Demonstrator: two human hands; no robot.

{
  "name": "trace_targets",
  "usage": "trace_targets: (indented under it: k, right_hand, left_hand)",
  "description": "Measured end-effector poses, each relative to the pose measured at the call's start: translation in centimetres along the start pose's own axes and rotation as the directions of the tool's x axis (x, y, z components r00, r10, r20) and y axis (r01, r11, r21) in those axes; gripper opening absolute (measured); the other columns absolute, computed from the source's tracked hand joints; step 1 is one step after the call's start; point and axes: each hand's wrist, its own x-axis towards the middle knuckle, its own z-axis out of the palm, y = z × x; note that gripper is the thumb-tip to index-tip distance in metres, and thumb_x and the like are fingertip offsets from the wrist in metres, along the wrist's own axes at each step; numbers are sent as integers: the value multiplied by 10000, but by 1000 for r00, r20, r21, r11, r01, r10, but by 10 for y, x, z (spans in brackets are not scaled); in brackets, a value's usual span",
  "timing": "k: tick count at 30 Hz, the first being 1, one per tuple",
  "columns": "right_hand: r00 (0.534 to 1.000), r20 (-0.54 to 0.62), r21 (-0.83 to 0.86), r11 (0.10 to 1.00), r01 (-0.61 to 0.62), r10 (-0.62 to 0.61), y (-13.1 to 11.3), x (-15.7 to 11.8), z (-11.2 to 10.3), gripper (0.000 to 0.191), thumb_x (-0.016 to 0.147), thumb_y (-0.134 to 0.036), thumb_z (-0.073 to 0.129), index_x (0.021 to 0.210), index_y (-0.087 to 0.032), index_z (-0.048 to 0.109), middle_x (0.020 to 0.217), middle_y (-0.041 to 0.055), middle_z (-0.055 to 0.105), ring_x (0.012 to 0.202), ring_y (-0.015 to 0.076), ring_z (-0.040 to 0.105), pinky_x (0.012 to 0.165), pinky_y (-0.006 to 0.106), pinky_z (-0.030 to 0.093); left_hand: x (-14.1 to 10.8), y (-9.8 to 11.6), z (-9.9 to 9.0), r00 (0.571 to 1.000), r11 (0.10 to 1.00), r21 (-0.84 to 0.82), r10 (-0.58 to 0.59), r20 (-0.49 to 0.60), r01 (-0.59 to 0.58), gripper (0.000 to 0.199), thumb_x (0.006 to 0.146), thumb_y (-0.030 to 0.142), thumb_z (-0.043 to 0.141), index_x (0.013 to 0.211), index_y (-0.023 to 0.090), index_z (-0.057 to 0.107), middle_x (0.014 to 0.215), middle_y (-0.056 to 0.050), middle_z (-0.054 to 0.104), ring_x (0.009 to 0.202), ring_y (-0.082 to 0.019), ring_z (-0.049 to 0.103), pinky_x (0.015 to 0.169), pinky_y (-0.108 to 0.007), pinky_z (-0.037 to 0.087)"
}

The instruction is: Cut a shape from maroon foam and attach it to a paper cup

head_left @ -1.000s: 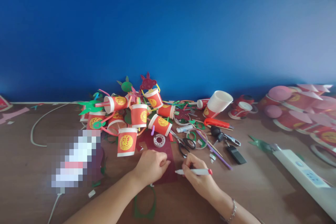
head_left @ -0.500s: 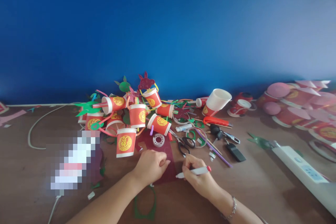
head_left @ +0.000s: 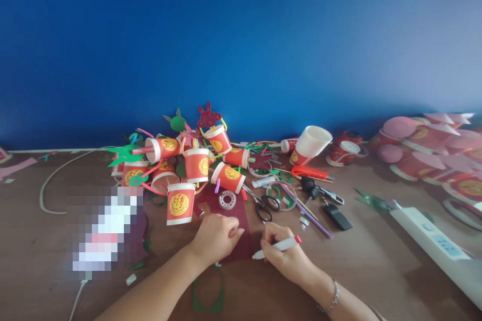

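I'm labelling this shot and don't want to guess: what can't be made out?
All in the head view:
- Part of the dark red sheet: covered by the left hand.
- The middle of the white marker: behind the right hand's fingers; whether its tip touches the sheet is too small to tell.
- Whatever the pixelated patch masks.
- The power strip's near end: cut off by the right edge.

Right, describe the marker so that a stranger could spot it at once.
Below the blue wall is a brown table; there, find the right hand, whose wrist wears a bracelet. The marker is in that hand, its tip near the dark red sheet. Being white with a red end sets it apart from the purple straw.
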Motion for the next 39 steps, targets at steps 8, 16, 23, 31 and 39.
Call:
trace_targets:
  k: [8, 16, 23, 31, 39]
  right_hand:
    - [999, 43, 41, 999, -15, 13, -3, -2, -3, 196, 723, -163, 470, 548, -210, 395, 476, -31, 539, 446, 103, 442, 433, 206, 324]
    - [999, 14, -53, 998, 32, -31, 4, 0, 1, 211, 723, -166, 484, 553, -209, 367, 491, -46, 438, 473, 97, 399, 439, 202, 306]
    - [1000, 10, -70, 997, 15, -14, 3, 0, 2, 204, 722, -163, 486, 557, -204, 374, 501, -48, 420, 476, 94, 383, 442, 201, 297]
    - [1000, -11, -49, 999, -1, 1, 2, 1, 2, 190, 736, -177, 497, 571, -198, 405, 509, -40, 463, 490, 97, 399, 460, 203, 312]
    - [998, -53, -33, 999, -28, 26, 4, 2, 3, 189, 747, -181, 500, 579, -193, 415, 516, -41, 477, 494, 93, 396, 467, 200, 310]
  left_hand:
    - [-2, 0, 0, 1000, 1000, 5, -10, 1, 10, 375, 785, 314, 512, 517, 179, 286, 450, 57, 305, 443, -95, 273, 497, -251, 146]
    - [-1, 1, 0, 1000, 1000, 7, -7, 0, 7, 378, 787, 317, 512, 519, 180, 283, 450, 57, 298, 445, -97, 268, 494, -248, 141]
    - [0, -1, 0, 1000, 1000, 2, -10, -5, 10, 377, 786, 327, 514, 520, 179, 291, 449, 57, 307, 443, -94, 271, 494, -244, 141]
    - [-2, 1, -1, 1000, 1000, -10, -9, -8, 9, 366, 779, 312, 515, 517, 179, 297, 449, 56, 318, 440, -92, 278, 491, -247, 142]
    - [-1, 2, -1, 1000, 1000, -11, -16, -10, 16, 367, 778, 304, 514, 514, 179, 292, 441, 58, 302, 432, -89, 271, 487, -248, 144]
